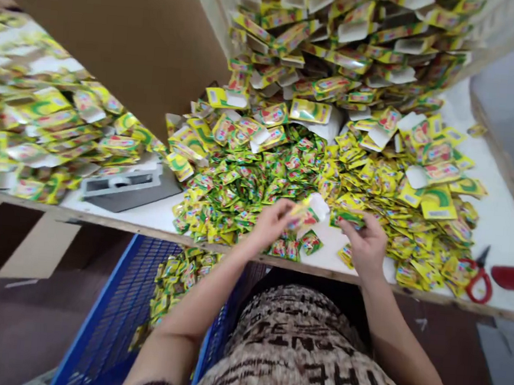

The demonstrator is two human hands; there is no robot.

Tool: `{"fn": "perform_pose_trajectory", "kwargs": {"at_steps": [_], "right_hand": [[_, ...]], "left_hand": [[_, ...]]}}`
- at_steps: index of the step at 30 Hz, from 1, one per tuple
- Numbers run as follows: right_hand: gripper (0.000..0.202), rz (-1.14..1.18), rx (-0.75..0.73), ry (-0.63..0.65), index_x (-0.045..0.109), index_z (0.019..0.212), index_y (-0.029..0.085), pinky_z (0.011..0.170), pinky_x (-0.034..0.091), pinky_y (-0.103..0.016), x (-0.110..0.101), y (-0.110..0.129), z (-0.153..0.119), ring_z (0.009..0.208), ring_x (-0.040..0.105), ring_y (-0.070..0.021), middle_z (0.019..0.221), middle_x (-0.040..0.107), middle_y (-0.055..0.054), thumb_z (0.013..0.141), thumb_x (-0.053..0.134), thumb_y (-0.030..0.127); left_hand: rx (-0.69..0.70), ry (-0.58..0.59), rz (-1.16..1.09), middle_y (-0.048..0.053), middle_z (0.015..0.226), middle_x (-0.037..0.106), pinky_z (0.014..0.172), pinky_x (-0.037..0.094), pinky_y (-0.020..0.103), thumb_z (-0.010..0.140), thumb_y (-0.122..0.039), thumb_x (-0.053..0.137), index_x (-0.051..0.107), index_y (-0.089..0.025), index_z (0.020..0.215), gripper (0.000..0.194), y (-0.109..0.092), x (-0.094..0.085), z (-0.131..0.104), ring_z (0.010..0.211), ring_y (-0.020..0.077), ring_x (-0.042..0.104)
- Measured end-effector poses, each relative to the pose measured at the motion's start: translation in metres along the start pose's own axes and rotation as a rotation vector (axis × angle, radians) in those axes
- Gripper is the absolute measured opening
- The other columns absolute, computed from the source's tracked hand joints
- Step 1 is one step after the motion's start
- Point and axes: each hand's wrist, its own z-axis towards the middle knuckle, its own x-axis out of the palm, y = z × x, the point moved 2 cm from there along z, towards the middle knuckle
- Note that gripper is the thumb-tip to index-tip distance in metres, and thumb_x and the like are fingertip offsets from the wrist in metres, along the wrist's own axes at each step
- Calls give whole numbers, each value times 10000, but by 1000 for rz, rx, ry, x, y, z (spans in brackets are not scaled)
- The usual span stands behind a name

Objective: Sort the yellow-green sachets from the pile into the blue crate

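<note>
My left hand [274, 222] is closed on a small yellow printed carton [300, 214], whose white end flap stands open toward the right. Across a short gap, my right hand [365, 244] pinches green-and-yellow sachets [346, 218]; how many cannot be made out. Both hands are just above the front edge of the white table. Behind them spreads a heap of green sachets [258, 181], with yellow sachets [373, 184] to the right. A few loose sachets [310, 242] lie between my hands.
A white crate [482, 41] full of open cartons stands at the back. A brown cardboard panel [131, 34] divides off more cartons [44, 122] at left. A grey holder [124, 185] lies beside it. Red-handled scissors [479, 282] are at right. A blue basket [99, 322] of sachets sits below.
</note>
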Motion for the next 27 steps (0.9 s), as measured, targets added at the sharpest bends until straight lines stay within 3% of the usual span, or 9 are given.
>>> {"fn": "perform_pose_trajectory", "kwargs": {"at_steps": [1, 3, 6, 11, 14, 18, 21, 24, 27], "right_hand": [[244, -46, -82, 0, 671, 1008, 224, 776, 548, -363, 1, 7, 5, 863, 661, -223, 937, 699, -51, 804, 707, 353], [191, -216, -236, 45, 684, 995, 226, 836, 525, -375, 1, 12, 9, 912, 646, -231, 951, 694, -64, 825, 685, 314], [153, -459, -308, 212, 693, 988, 209, 843, 503, -370, -5, 5, 7, 918, 627, -236, 928, 678, -81, 849, 641, 249], [130, -630, -217, 543, 715, 925, 175, 802, 464, -325, -22, 4, 12, 895, 627, -231, 916, 694, -87, 803, 672, 189], [147, -699, -201, 762, 726, 910, 183, 727, 423, -284, -26, 11, 21, 828, 629, -217, 855, 707, -61, 767, 711, 211], [189, -790, -190, 828, 720, 954, 185, 712, 397, -269, -25, 12, 23, 825, 616, -212, 839, 695, -55, 767, 693, 195], [93, -785, -266, 949, 718, 825, 174, 760, 407, -275, -20, 12, 16, 906, 598, -223, 866, 675, -82, 770, 653, 136], [200, -659, -268, 929, 702, 947, 171, 787, 422, -283, -21, 15, 12, 926, 596, -214, 945, 678, -84, 773, 632, 101], [219, -461, -214, 701, 672, 990, 175, 739, 439, -282, -22, 16, 14, 812, 599, -177, 906, 682, -47, 788, 630, 102]], "left_hand": [[-48, 43, -80, 41, 894, 700, 729, 514, 267, 842, -381, 642, 625, -179, 981, 246, 3, 29, -15, 814, 162, 651], [-147, 20, -230, 43, 902, 694, 745, 510, 267, 852, -399, 626, 602, -174, 969, 255, 13, 72, -36, 824, 160, 648], [-256, -82, -361, 29, 875, 673, 730, 486, 243, 856, -396, 617, 576, -171, 959, 250, 29, 101, -49, 785, 139, 622], [-253, -128, -293, 18, 879, 635, 732, 452, 230, 853, -373, 615, 562, -185, 956, 221, 35, 112, -56, 804, 136, 580], [-226, -36, -228, 9, 883, 634, 750, 449, 238, 835, -375, 641, 560, -192, 993, 255, 32, 117, -58, 816, 143, 578], [-238, 151, -255, 1, 843, 650, 739, 444, 240, 744, -372, 741, 593, -173, 933, 312, 31, 119, -52, 776, 142, 577], [-262, 154, -350, -13, 801, 645, 718, 443, 232, 705, -385, 781, 579, -172, 903, 354, 33, 118, -50, 737, 128, 570], [-247, 107, -398, 5, 866, 658, 756, 449, 237, 738, -384, 761, 603, -171, 984, 361, 33, 117, -52, 800, 137, 582], [-240, 81, -498, 35, 969, 672, 827, 461, 262, 743, -379, 759, 629, -166, 1027, 378, 28, 117, -55, 897, 164, 598]]}}
